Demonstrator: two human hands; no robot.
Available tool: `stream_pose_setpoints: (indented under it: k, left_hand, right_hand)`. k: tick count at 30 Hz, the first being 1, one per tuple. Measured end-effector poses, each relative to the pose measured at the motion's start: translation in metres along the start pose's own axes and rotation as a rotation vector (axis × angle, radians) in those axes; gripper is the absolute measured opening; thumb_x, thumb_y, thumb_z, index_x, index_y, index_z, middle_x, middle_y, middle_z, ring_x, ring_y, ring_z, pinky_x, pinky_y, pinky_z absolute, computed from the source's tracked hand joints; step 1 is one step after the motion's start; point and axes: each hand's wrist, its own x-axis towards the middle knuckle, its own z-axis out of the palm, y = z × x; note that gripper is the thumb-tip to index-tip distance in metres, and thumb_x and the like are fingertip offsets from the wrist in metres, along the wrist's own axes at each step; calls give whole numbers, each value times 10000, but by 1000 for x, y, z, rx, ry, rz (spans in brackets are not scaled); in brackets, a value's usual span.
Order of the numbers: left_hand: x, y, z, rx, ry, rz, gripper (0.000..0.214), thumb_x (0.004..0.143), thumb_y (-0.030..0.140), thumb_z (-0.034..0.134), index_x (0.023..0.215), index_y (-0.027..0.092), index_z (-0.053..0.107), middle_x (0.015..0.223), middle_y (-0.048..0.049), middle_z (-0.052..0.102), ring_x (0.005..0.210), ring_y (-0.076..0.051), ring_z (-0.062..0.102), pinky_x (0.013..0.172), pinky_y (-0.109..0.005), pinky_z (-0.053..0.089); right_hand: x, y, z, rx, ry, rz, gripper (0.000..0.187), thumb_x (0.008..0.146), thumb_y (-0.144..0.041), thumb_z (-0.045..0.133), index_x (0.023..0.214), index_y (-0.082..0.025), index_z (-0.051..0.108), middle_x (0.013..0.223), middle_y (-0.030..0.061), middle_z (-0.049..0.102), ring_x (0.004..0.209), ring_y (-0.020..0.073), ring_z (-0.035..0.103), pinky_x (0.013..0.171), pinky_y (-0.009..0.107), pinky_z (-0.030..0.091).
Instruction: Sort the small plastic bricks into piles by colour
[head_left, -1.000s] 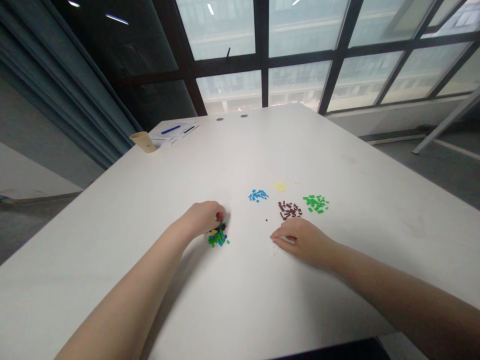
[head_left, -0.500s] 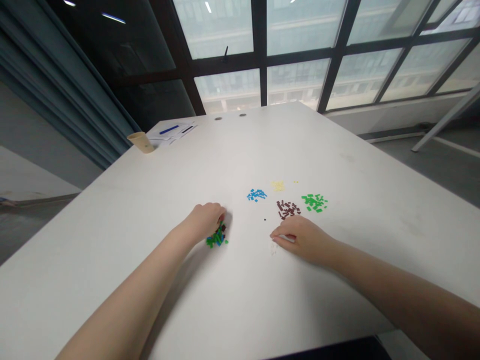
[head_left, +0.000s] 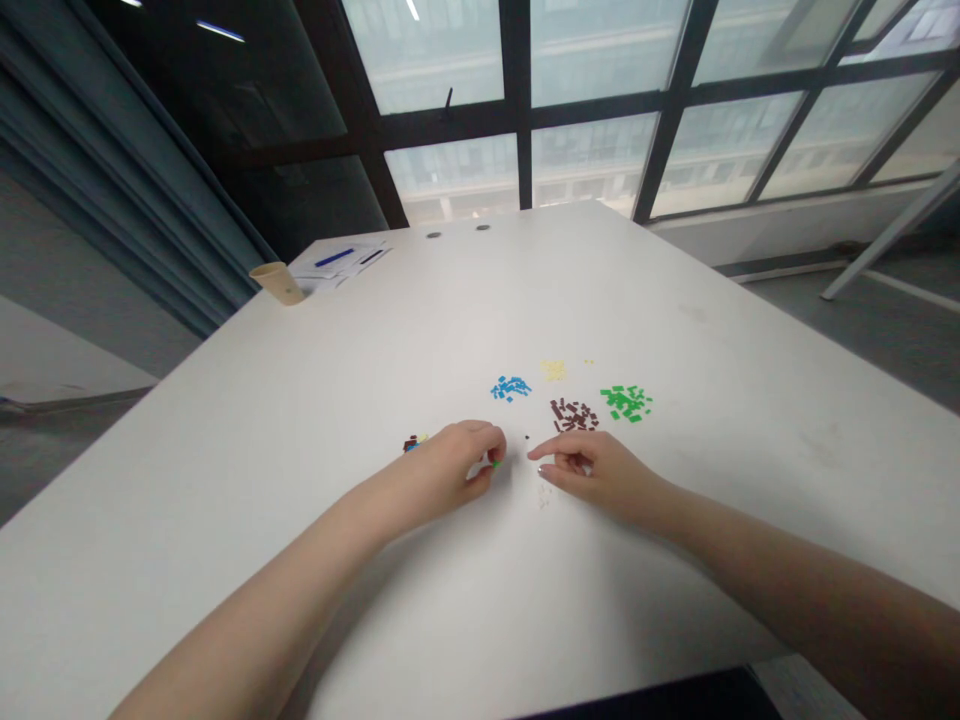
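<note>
My left hand (head_left: 455, 468) rests on the white table (head_left: 315, 400) with its fingers pinched on a small green piece (head_left: 495, 463). Just behind its wrist a few mixed small pieces (head_left: 413, 441) show, the remainder of that heap hidden by the hand. My right hand (head_left: 592, 470) lies a little to the right, index finger stretched toward a single dark piece (head_left: 527, 438), the other fingers curled. White pieces (head_left: 543, 494) lie under its fingertips. Beyond the hands sit sorted heaps: blue (head_left: 510, 387), pale yellow (head_left: 553, 370), brown (head_left: 574, 414) and green (head_left: 625, 402).
A paper cup (head_left: 277, 282) stands at the far left edge of the table, beside papers with a blue pen (head_left: 337, 258). Large windows run behind the table. A white slanted bar (head_left: 892, 232) stands on the floor at the right.
My left hand has moved right from the mixed heap toward my right hand, carrying a green piece. My right hand has stretched its index finger forward.
</note>
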Motion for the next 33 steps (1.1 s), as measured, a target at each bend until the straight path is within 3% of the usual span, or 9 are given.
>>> stream_pose_setpoints:
  k: [4, 10, 23, 28, 33]
  left_hand:
    - [1, 16, 7, -97, 47, 94, 160, 752, 99, 424, 858, 192, 499, 847, -31, 562, 749, -135, 518, 686, -253, 418]
    - [4, 15, 17, -217, 123, 168, 169, 793, 94, 409, 908, 193, 483, 882, -34, 509, 778, -121, 495, 715, -250, 421]
    - [7, 12, 21, -293, 145, 186, 113, 853, 142, 395, 910, 195, 477, 899, -27, 511, 769, -107, 469, 729, -241, 409]
    - [7, 10, 21, -279, 158, 137, 128, 852, 205, 426, 976, 205, 461, 930, -25, 513, 773, -110, 475, 727, -243, 412]
    - [7, 4, 22, -185, 135, 6, 157, 832, 238, 447, 987, 211, 451, 945, -24, 517, 749, -123, 500, 718, -271, 421]
  right_hand:
    - [-3, -4, 9, 255, -53, 109, 219, 710, -308, 573, 868, -186, 665, 518, -53, 377, 485, 74, 336, 461, 211, 273]
    - [-3, -8, 12, 422, -5, 214, 160, 658, -328, 605, 693, -173, 616, 510, -53, 368, 492, 76, 323, 466, 222, 250]
    - [0, -6, 9, 481, -29, 262, 182, 668, -344, 611, 691, -165, 589, 489, -77, 302, 464, 61, 263, 453, 227, 180]
    - [0, -5, 7, 494, -13, 262, 197, 674, -356, 605, 705, -162, 597, 489, -75, 296, 471, 62, 255, 459, 230, 177]
    - [-2, -14, -3, 659, 99, 266, 213, 638, -362, 639, 715, -170, 586, 492, -66, 353, 476, 67, 288, 472, 235, 216]
